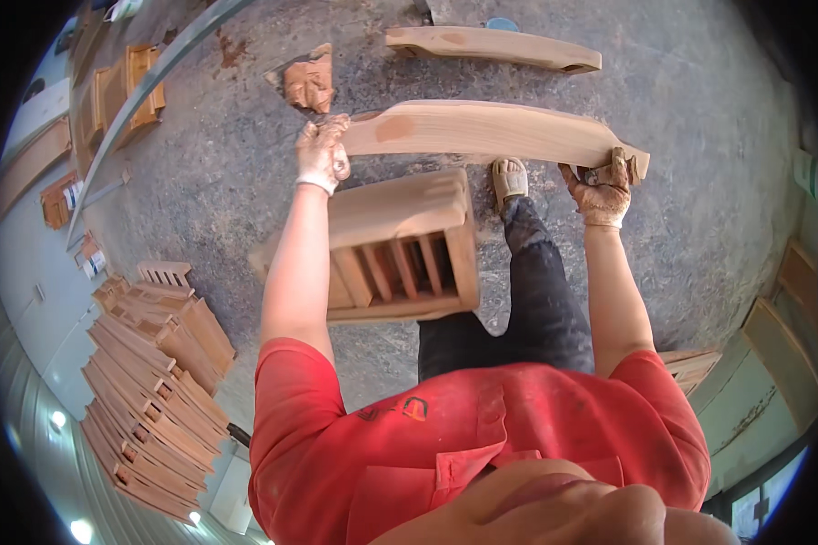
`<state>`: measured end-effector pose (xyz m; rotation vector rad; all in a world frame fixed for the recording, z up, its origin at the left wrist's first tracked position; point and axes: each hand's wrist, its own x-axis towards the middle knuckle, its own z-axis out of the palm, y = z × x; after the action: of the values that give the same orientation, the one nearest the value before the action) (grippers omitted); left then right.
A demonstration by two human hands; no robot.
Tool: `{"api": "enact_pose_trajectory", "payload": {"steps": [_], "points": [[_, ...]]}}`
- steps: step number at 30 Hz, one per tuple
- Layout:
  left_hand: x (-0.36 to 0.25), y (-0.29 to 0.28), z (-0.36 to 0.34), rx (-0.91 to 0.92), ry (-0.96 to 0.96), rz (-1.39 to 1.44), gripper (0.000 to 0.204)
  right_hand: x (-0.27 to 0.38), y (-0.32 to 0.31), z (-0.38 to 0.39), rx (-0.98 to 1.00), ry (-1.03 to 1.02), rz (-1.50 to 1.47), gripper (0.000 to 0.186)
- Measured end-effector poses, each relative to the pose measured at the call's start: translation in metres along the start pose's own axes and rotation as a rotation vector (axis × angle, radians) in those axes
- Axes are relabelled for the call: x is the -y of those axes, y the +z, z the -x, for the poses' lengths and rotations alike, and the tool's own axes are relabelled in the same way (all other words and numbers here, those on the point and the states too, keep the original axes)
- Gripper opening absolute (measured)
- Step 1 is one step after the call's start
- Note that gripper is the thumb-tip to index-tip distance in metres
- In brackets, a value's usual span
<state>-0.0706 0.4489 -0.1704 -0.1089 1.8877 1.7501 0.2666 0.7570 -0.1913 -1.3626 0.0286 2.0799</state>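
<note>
A long, gently curved wooden board [482, 129] stretches crosswise in front of me, with a darker patch near its left part. My left hand [323, 150], in a stained pale glove, is closed round the board's left end. At the opposite end my right hand [602, 191], gloved and stained brown, grips the board by its lower edge; some of its fingers are hidden. Between my left forearm and my legs stands a wooden piece with slats [400, 245], partly covered by that arm. Just beyond my left hand is a crumpled brown lump [309, 82], whose kind I cannot make out.
Another curved wooden board [493, 47] lies farther off on the grey floor [700, 136], beside a round blue thing [502, 24]. Stacked wooden parts [154, 409] stand at the lower left. A long curved bar [132, 104] crosses the upper left. Wooden panels [782, 350] lean at the right.
</note>
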Motion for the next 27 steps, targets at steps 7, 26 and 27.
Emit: {"api": "enact_pose_trajectory", "payload": {"steps": [7,26,27], "points": [[0.157,0.075,-0.120,-0.044,-0.243,0.169,0.007,-0.005,-0.055,-0.193,-0.181,-0.091,-0.052,0.039],[0.240,0.106,-0.234,-0.100,-0.216,0.199,0.012,0.021,-0.070,-0.316,-0.108,-0.115,0.362,0.030],[0.231,0.107,-0.238,-0.094,-0.213,0.211,0.012,0.030,-0.071,-0.315,-0.130,-0.120,0.421,0.032]]}}
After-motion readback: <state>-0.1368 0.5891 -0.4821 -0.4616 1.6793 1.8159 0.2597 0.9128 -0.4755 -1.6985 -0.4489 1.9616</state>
